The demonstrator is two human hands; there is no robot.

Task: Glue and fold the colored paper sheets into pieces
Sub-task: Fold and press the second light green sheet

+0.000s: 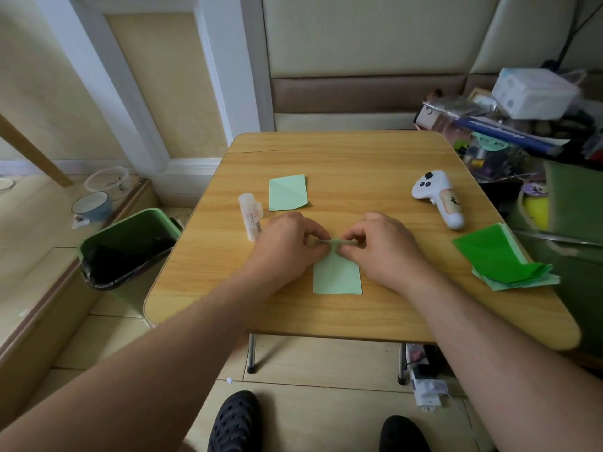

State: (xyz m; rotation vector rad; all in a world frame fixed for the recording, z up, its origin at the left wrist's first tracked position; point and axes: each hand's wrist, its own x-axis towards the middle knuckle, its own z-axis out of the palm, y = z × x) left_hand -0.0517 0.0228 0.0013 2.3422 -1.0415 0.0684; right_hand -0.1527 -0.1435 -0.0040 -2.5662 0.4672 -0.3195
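Risk of gumming from glue stick (250,216) lying left, uneven pinch by left hand (287,246) and right hand (381,246) on far edge of light green sheet (337,275) mid-worktop (359,158): skewed crease.

A home room: padded sofa (359,53) behind a folding table (326,158), pet bowls (91,203) on the floor.

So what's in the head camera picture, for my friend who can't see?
Both hands, left hand and right hand, pinch the far edge of a light green paper on a wooden table. A glue stick lies left.
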